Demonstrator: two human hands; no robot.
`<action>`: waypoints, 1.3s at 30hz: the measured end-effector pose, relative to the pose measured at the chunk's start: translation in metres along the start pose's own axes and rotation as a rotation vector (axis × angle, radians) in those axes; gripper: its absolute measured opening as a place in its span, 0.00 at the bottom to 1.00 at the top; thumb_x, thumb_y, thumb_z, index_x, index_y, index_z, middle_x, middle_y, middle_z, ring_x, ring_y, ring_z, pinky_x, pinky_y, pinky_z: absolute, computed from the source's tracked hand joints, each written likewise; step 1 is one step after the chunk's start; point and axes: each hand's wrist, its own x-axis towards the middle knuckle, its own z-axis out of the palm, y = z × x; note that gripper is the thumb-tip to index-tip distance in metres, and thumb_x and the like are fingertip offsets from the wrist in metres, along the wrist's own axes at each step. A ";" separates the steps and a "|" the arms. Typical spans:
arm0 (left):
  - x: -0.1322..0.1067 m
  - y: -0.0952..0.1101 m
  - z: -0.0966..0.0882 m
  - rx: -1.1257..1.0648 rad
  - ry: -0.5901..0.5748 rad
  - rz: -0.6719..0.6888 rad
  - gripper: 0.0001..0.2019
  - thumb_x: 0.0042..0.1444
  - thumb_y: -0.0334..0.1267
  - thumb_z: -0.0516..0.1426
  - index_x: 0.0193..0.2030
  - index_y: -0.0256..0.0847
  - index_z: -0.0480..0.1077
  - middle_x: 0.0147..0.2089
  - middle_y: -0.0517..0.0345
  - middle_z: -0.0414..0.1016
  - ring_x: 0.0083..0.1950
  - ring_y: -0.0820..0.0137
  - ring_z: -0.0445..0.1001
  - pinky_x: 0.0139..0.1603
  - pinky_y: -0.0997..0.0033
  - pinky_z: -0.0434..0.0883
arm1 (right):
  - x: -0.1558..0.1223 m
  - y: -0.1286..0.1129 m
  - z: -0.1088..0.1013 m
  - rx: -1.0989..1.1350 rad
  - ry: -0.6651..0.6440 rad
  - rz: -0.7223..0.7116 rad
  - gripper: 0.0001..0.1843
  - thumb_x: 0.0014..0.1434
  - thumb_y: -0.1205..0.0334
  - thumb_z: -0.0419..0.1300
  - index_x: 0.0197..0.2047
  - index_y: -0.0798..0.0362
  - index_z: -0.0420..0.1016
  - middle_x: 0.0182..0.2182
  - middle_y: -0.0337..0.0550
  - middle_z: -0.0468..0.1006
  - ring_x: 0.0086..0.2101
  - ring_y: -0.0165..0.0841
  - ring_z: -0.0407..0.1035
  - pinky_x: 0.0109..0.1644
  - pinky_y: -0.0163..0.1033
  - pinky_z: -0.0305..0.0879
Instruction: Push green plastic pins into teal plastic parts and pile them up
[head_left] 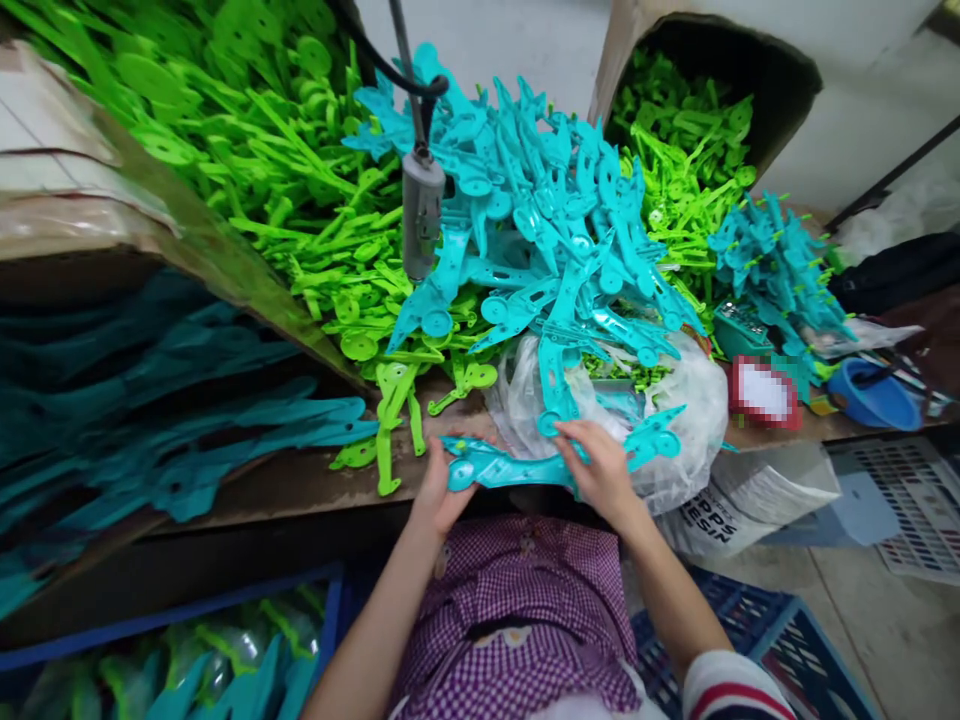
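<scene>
A long turquoise plastic part (514, 472) with round discs near its ends lies crosswise in front of my body. My left hand (439, 492) grips its left end, where a bit of green shows. My right hand (604, 475) is closed over the part toward its right end, with bent fingers; the index fingertip is close to the disc of another turquoise part (559, 365) hanging from the pile. Just left of my left hand, several lime-green arms (386, 430) lie on the bench edge. Behind my right hand is a crumpled clear plastic bag (690, 430).
A large turquoise pile (555, 220) rises ahead, beside heaped green parts (285, 180). A grey cylindrical tool (423, 215) hangs above them. A cardboard box (795, 70) stands at the back right. A blue bowl (874, 400) sits on the right. Blue crates (802, 640) stand below.
</scene>
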 end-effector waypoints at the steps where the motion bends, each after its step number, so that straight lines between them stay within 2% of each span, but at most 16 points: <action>1: -0.004 0.007 -0.006 0.009 0.025 0.013 0.18 0.62 0.55 0.54 0.49 0.44 0.70 0.48 0.51 0.79 0.52 0.58 0.78 0.53 0.50 0.74 | -0.002 0.008 -0.022 -0.025 0.073 0.056 0.12 0.67 0.59 0.56 0.52 0.47 0.75 0.44 0.46 0.79 0.45 0.36 0.74 0.51 0.43 0.69; 3: -0.009 0.019 -0.015 0.032 0.066 0.041 0.19 0.63 0.55 0.52 0.48 0.43 0.70 0.46 0.51 0.79 0.51 0.58 0.79 0.53 0.49 0.75 | -0.001 0.035 -0.061 -0.098 0.157 0.179 0.11 0.67 0.58 0.56 0.49 0.49 0.76 0.42 0.46 0.80 0.41 0.36 0.74 0.48 0.42 0.70; 4: -0.011 0.024 -0.018 0.048 0.082 0.053 0.19 0.63 0.56 0.51 0.47 0.44 0.70 0.45 0.51 0.79 0.51 0.58 0.79 0.53 0.49 0.75 | 0.003 0.053 -0.076 -0.154 0.156 0.238 0.12 0.67 0.58 0.56 0.49 0.50 0.77 0.42 0.46 0.80 0.40 0.36 0.74 0.47 0.42 0.69; 6: -0.014 0.030 -0.020 0.089 0.105 0.077 0.20 0.63 0.58 0.50 0.46 0.44 0.71 0.43 0.52 0.80 0.50 0.58 0.79 0.52 0.50 0.76 | 0.014 0.094 -0.093 -0.300 0.053 0.339 0.13 0.67 0.58 0.54 0.47 0.54 0.77 0.42 0.48 0.80 0.40 0.37 0.73 0.46 0.41 0.68; 9: -0.017 0.031 -0.017 0.153 0.125 0.107 0.20 0.62 0.59 0.51 0.45 0.46 0.71 0.43 0.53 0.80 0.49 0.58 0.79 0.50 0.51 0.77 | 0.032 0.143 -0.094 -0.572 -0.145 0.459 0.14 0.66 0.62 0.52 0.46 0.57 0.78 0.42 0.51 0.79 0.42 0.39 0.72 0.46 0.41 0.65; 12: -0.022 0.031 -0.012 0.164 0.123 0.138 0.21 0.60 0.60 0.53 0.46 0.46 0.71 0.43 0.53 0.80 0.50 0.58 0.79 0.50 0.51 0.77 | 0.039 0.163 -0.079 -0.790 -0.241 0.485 0.15 0.67 0.62 0.52 0.51 0.57 0.76 0.45 0.54 0.76 0.44 0.40 0.70 0.46 0.40 0.62; 16: -0.028 0.032 -0.007 0.151 0.148 0.160 0.21 0.59 0.60 0.55 0.45 0.45 0.72 0.42 0.52 0.80 0.50 0.57 0.79 0.51 0.50 0.77 | 0.030 0.166 -0.067 -0.924 -0.343 0.371 0.15 0.69 0.63 0.49 0.49 0.57 0.75 0.45 0.55 0.74 0.45 0.42 0.67 0.46 0.41 0.60; 20: -0.030 0.037 0.001 0.181 0.159 0.158 0.22 0.57 0.61 0.56 0.45 0.45 0.72 0.41 0.53 0.80 0.48 0.57 0.80 0.48 0.50 0.77 | 0.025 0.171 -0.071 -0.903 -0.353 0.339 0.13 0.68 0.65 0.50 0.49 0.57 0.74 0.45 0.56 0.73 0.44 0.42 0.67 0.46 0.42 0.60; 22: -0.032 0.040 0.007 0.206 0.170 0.181 0.22 0.58 0.61 0.55 0.44 0.45 0.72 0.40 0.52 0.80 0.46 0.56 0.80 0.45 0.50 0.78 | 0.027 0.171 -0.078 -0.795 -0.289 0.356 0.11 0.67 0.65 0.52 0.48 0.57 0.73 0.44 0.55 0.74 0.43 0.42 0.68 0.45 0.42 0.61; 24: -0.035 0.042 0.015 0.226 0.173 0.218 0.23 0.58 0.62 0.54 0.45 0.44 0.71 0.39 0.51 0.80 0.45 0.55 0.80 0.43 0.50 0.79 | 0.025 0.165 -0.087 -0.606 -0.169 0.348 0.12 0.67 0.62 0.52 0.49 0.56 0.71 0.43 0.53 0.76 0.42 0.41 0.69 0.44 0.41 0.63; 27: -0.043 0.043 0.023 0.249 0.148 0.261 0.23 0.58 0.62 0.54 0.44 0.44 0.72 0.38 0.51 0.80 0.43 0.56 0.81 0.40 0.53 0.80 | 0.006 0.146 -0.093 -0.295 -0.009 0.315 0.14 0.68 0.57 0.52 0.52 0.53 0.70 0.43 0.48 0.77 0.38 0.37 0.71 0.44 0.40 0.65; 30: -0.048 0.043 0.028 0.272 0.118 0.288 0.22 0.58 0.61 0.55 0.43 0.44 0.72 0.37 0.51 0.80 0.43 0.58 0.81 0.40 0.56 0.80 | -0.023 0.133 -0.087 -0.102 -0.065 0.298 0.14 0.68 0.54 0.53 0.49 0.51 0.73 0.42 0.46 0.77 0.39 0.36 0.71 0.45 0.40 0.66; 33: -0.048 0.044 0.031 0.287 0.102 0.297 0.23 0.58 0.61 0.54 0.43 0.43 0.71 0.38 0.51 0.80 0.43 0.59 0.81 0.41 0.56 0.79 | -0.043 0.134 -0.074 0.015 -0.091 0.379 0.14 0.66 0.53 0.54 0.46 0.52 0.75 0.39 0.44 0.78 0.37 0.35 0.71 0.41 0.39 0.67; 36: -0.045 0.046 0.036 0.297 0.106 0.304 0.24 0.60 0.61 0.52 0.44 0.42 0.70 0.37 0.49 0.80 0.43 0.57 0.81 0.42 0.51 0.78 | -0.047 0.140 -0.067 0.085 -0.055 0.447 0.14 0.66 0.52 0.55 0.47 0.52 0.74 0.36 0.43 0.77 0.33 0.33 0.70 0.38 0.37 0.66; 39: -0.042 0.046 0.041 0.285 0.160 0.306 0.25 0.60 0.63 0.51 0.44 0.41 0.69 0.36 0.50 0.80 0.42 0.57 0.81 0.45 0.48 0.77 | -0.041 0.142 -0.067 0.055 -0.081 0.405 0.13 0.65 0.54 0.56 0.45 0.52 0.75 0.36 0.43 0.77 0.33 0.33 0.69 0.38 0.37 0.66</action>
